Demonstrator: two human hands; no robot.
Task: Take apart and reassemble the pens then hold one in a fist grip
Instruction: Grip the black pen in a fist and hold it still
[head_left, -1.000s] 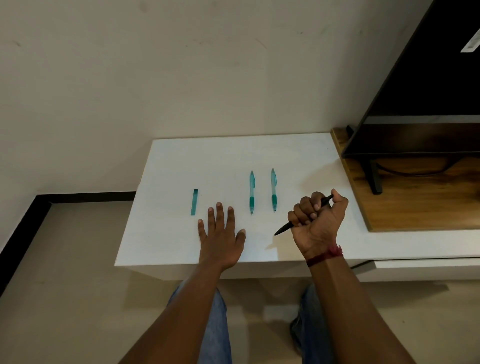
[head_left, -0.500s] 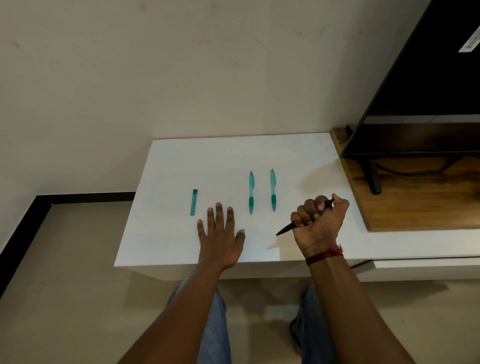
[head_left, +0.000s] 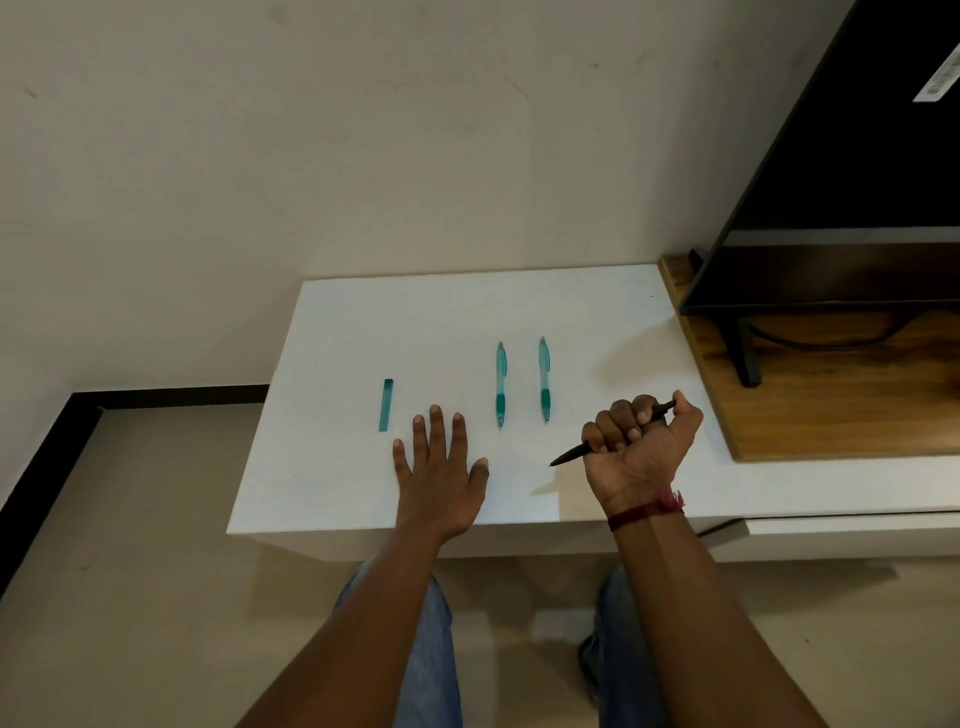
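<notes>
My right hand (head_left: 636, 447) grips a black pen (head_left: 570, 457) in a fist above the white table (head_left: 415, 312), with the tip pointing down-left and the back end sticking out past my thumb. Two teal pens lie side by side further back, one on the left (head_left: 501, 384) and one on the right (head_left: 544, 379), tips toward me. A short teal cap-like piece (head_left: 385, 405) lies to their left. My left hand (head_left: 441, 473) rests flat on the table, fingers spread, between the teal piece and the pens.
A dark TV screen (head_left: 831, 208) stands on a wooden board (head_left: 831, 415) at the right, with its black foot (head_left: 745, 358) near the pens' side. The table's front edge runs just under my wrists. A beige wall rises behind.
My right hand with the black pen has lowered a little toward the table. The left hand and the teal pens have not moved.
</notes>
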